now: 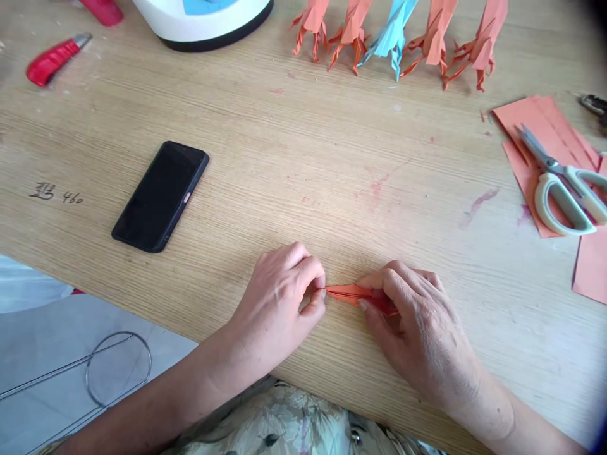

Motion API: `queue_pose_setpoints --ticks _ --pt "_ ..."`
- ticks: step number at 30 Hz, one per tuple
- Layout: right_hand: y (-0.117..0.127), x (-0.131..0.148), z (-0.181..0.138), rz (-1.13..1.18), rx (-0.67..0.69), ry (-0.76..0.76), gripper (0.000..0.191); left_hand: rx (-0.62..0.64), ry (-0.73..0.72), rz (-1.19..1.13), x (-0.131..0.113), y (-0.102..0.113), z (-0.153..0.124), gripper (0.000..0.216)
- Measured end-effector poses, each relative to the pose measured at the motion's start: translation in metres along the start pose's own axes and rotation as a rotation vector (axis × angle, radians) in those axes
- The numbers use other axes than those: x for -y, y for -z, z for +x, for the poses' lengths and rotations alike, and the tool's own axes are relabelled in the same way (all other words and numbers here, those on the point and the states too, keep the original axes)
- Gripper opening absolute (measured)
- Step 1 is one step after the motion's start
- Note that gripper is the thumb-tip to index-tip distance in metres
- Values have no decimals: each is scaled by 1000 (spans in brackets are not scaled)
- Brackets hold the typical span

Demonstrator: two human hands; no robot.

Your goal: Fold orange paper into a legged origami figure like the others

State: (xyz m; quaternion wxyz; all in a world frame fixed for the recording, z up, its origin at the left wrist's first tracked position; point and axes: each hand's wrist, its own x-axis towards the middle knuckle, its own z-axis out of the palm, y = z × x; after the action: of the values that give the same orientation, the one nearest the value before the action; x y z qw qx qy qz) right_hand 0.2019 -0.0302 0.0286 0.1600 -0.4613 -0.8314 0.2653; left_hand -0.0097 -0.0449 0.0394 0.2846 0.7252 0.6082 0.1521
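You are holding a narrow piece of folded paper (348, 292), orange in colour, in the lower middle of the frame. It is lying between your two hands, just above the table (265, 183) or perhaps resting on it; I cannot tell which.

Your left hand (284, 291) is pinching the thin left end: the tips of thumb and forefinger are meeting there, with a small round gap behind them. Your right hand (417, 322) is closing thumb and fingers around the wider right part, and these fingers are hiding how far the paper is reaching under them.

In my judgement, the thin end is carrying the biggest risk. The left fingertips are having only a very small hold, so the paper could slip out, or its point could bend, if you are pressing unevenly. If both hands are pulling apart too strongly, the paper could tear at a crease, because such edges are usually weak. The long layers are showing a dark gap between them, so they could open or become crooked if the right hand is loosening.

Around you, the phone (161, 196) is lying at centre left, well apart from your hands. In the upper right part, the paper figures (391, 31) are standing in a row; a wide sweep of the arm could knock them over. At the right edge, the scissors (551, 163) are lying on paper sheets (592, 272), and a careless reach there could meet their blades.
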Motion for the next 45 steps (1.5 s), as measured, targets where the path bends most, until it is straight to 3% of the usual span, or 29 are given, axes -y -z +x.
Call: queue_pose_setpoints --ticks 4,13,21,29,33,35,39,45 --pt "-2 0 0 5 -14 9 7 35 -49 -60 0 2 0 9" --pt "-2 0 1 20 -17 12 8 43 -37 48 -6 -3 9 8" --pt "-2 0 1 -31 5 21 10 167 -13 151 -13 6 16 10" --pt "-4 -2 0 -33 -6 22 8 57 -170 42 4 4 2 23" --pt "-4 -2 0 -37 -5 19 8 -66 -396 200 7 -6 -25 35" --pt "-4 -2 0 -39 -7 24 9 -2 -453 317 10 -11 -38 43" --pt "-3 -2 0 -36 -10 33 8 97 -403 410 18 -13 -48 63" --pt "-2 -1 -1 -21 8 28 9 183 -414 425 29 -7 -44 62"
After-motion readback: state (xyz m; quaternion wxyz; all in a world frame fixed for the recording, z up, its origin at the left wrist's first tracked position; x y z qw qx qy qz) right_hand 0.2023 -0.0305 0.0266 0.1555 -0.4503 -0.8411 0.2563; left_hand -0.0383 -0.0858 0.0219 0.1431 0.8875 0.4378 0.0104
